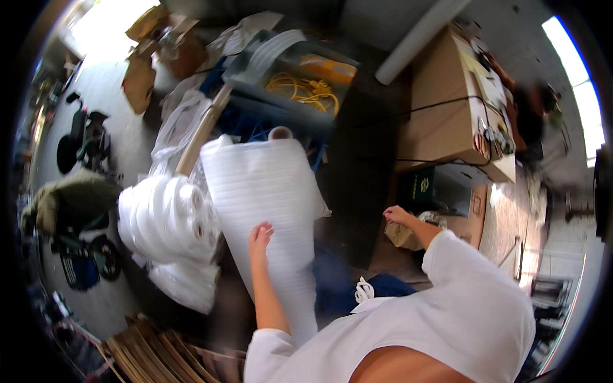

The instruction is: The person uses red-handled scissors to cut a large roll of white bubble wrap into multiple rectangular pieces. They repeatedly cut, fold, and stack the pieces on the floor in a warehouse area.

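My left hand (260, 233) hangs in front of a large roll of white foam sheet (262, 172), and nothing shows in it. Its fingers are loosely bent and apart; whether they touch the foam I cannot tell. To the right, my right hand (398, 216) is in the air with its fingers slightly curled and nothing visible in them. Closest to it is a crumpled brown paper package (402, 237), low beside the bench. Left of the foam sheet stands a stack of white foam rolls (169, 214) in clear plastic.
A grey bin (348, 96) holds a coiled yellow cord (300, 91). A brown cardboard box (440, 102) stands at the right, with a white tube (418, 41) behind. Wooden slats (156, 351) lie lower left, and a scooter-like vehicle (83, 137) is further left.
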The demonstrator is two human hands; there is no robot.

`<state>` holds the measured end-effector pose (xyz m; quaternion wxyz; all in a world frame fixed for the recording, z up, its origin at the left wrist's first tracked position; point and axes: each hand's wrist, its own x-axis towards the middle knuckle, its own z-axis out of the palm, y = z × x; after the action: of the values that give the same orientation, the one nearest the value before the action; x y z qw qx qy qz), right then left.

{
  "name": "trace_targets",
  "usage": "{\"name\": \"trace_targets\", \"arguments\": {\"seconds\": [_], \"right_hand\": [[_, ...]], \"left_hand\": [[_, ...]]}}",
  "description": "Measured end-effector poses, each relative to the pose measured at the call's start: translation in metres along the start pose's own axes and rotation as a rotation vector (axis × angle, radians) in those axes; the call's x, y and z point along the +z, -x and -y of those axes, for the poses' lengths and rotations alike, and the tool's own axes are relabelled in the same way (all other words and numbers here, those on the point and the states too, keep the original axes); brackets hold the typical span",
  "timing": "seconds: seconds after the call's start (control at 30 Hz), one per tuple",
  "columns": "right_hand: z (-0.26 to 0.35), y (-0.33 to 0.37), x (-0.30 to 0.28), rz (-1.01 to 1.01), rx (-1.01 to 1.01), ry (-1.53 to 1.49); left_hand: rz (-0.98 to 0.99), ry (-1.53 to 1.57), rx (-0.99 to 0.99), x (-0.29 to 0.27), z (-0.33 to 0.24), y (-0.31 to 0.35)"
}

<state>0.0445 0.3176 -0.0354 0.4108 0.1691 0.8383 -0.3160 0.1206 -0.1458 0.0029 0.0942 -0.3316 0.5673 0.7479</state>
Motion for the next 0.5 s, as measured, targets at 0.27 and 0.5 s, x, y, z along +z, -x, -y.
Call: {"name": "trace_targets", "arguments": {"seconds": [0.27,0.5], "right_hand": [[-0.039,0.14,0.085,0.386,-0.506,-0.509],[-0.214,0.26,0.085,0.299,-0.216,-0.57]], "left_hand": [[0.296,-0.151,0.014,0.137,0.11,0.126],[0.488,-0.385,-0.078,0.2,0.176,0.273]]}}
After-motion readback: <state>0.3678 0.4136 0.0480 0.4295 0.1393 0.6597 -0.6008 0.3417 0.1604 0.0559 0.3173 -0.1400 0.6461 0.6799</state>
